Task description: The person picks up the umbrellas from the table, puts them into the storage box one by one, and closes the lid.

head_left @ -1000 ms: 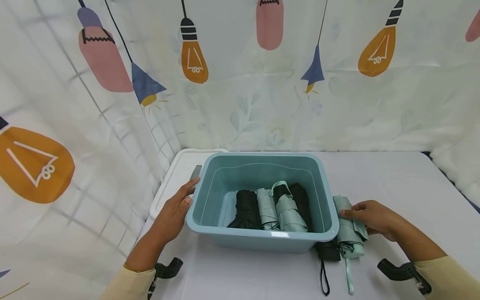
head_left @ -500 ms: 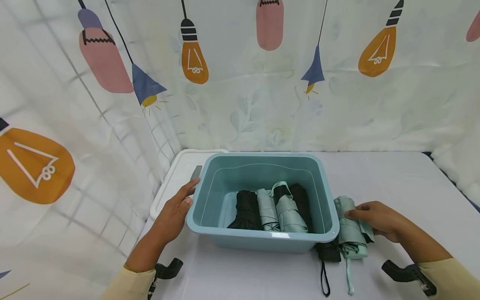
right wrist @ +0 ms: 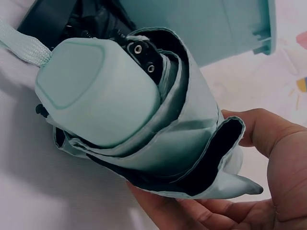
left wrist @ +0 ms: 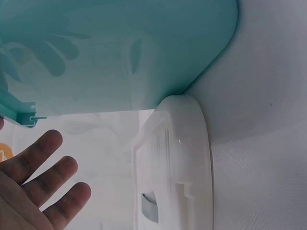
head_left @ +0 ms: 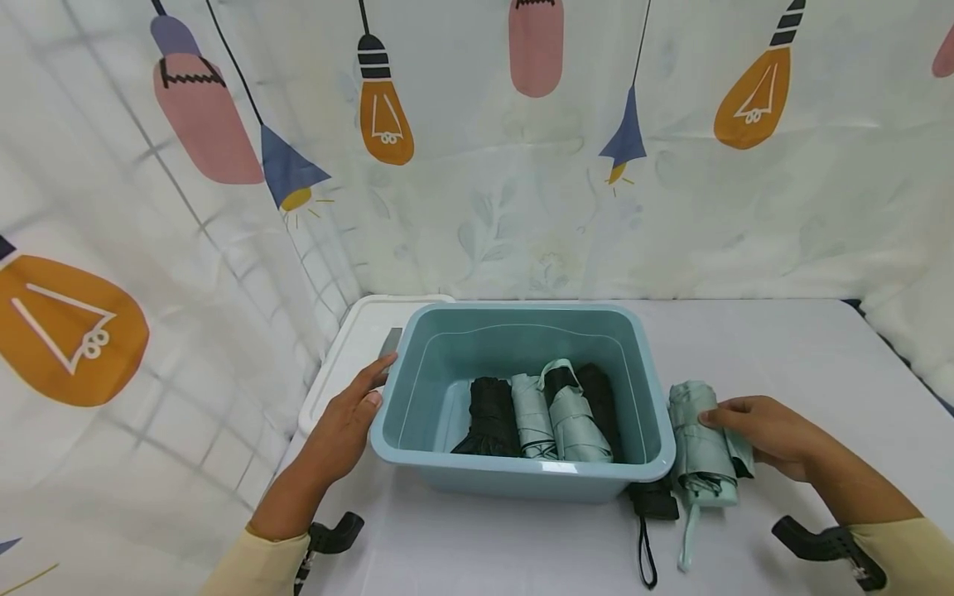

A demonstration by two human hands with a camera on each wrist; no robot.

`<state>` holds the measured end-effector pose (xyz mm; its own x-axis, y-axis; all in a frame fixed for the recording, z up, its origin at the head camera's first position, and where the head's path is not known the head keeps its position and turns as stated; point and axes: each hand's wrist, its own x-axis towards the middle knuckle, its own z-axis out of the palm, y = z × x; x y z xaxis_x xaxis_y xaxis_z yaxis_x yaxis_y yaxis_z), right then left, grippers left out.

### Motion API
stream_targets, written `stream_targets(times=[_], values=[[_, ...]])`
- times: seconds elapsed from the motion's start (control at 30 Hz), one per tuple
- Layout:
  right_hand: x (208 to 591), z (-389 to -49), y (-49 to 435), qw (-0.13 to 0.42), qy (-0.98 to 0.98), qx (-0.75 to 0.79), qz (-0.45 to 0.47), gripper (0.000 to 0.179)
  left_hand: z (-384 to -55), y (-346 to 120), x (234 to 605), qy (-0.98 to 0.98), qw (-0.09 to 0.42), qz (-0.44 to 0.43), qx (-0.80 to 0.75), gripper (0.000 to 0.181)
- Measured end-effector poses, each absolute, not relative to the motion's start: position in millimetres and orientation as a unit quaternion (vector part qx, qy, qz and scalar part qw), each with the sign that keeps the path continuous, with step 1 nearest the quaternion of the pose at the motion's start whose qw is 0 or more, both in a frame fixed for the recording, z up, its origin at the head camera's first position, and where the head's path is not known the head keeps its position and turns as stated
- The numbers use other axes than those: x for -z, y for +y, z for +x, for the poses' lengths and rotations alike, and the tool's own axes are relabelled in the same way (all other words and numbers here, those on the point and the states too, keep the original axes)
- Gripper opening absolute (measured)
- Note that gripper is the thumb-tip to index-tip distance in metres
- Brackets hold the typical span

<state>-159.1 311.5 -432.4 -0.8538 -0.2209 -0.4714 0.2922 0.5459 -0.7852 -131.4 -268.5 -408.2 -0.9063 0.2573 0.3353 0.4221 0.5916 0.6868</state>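
Note:
A pale green folded umbrella is gripped by my right hand, just right of the blue tub. The right wrist view shows the umbrella's handle end, its strap and loose cloth folds, with thumb and fingers round the far side. Inside the tub lie a black umbrella, two pale green ones and a further black one. My left hand rests at the tub's left rim; its visible fingers look extended in the left wrist view.
Another black umbrella with a wrist loop lies partly hidden by the tub's front right corner. A white lid or box with a grey latch stands behind my left hand. Patterned curtains hang at the back and left.
My right hand has moved slightly right, and the pale green umbrella has shifted with it, away from the tub; its strap has swung a little. My left hand stays where it was.

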Motion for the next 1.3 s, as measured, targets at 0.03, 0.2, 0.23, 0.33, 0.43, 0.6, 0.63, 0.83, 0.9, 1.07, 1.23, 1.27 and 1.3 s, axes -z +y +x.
stream_targets(times=[0.03, 0.2, 0.23, 0.33, 0.43, 0.6, 0.63, 0.83, 0.9, 1.07, 1.23, 1.27, 1.3], values=[[431, -159, 313, 0.268, 0.837, 0.476, 0.02, 0.084, -131, -268, 408, -0.886, 0.101, -0.193, 0.409, 0.052], [421, -160, 315, 0.267, 0.838, 0.475, 0.02, 0.085, -133, -269, 408, -0.884, 0.102, -0.199, 0.411, 0.052], [419, -160, 316, 0.267, 0.838, 0.476, 0.019, 0.085, -133, -269, 408, -0.884, 0.103, -0.199, 0.41, 0.052], [414, -160, 318, 0.267, 0.838, 0.475, 0.016, 0.087, -134, -269, 408, -0.885, 0.101, -0.196, 0.409, 0.052], [410, -160, 321, 0.266, 0.839, 0.476, 0.008, 0.088, -134, -269, 407, -0.887, 0.1, -0.192, 0.409, 0.052], [407, -160, 323, 0.262, 0.835, 0.484, 0.002, 0.087, -135, -269, 407, -0.887, 0.098, -0.187, 0.411, 0.053], [406, -160, 324, 0.26, 0.834, 0.487, 0.002, 0.086, -135, -269, 407, -0.887, 0.098, -0.187, 0.412, 0.053], [402, -162, 325, 0.253, 0.832, 0.493, 0.004, 0.088, -134, -268, 407, -0.887, 0.096, -0.185, 0.411, 0.052], [401, -162, 325, 0.251, 0.834, 0.492, 0.005, 0.088, -134, -268, 407, -0.888, 0.096, -0.185, 0.411, 0.052], [396, -164, 326, 0.248, 0.836, 0.489, 0.003, 0.088, -134, -267, 406, -0.888, 0.096, -0.185, 0.41, 0.051], [388, -165, 327, 0.246, 0.833, 0.495, -0.002, 0.088, -133, -267, 406, -0.886, 0.097, -0.19, 0.411, 0.051], [387, -165, 327, 0.244, 0.833, 0.496, -0.003, 0.087, -133, -267, 406, -0.886, 0.097, -0.191, 0.411, 0.051], [385, -166, 327, 0.243, 0.833, 0.497, -0.006, 0.087, -133, -267, 406, -0.886, 0.097, -0.192, 0.411, 0.051]])
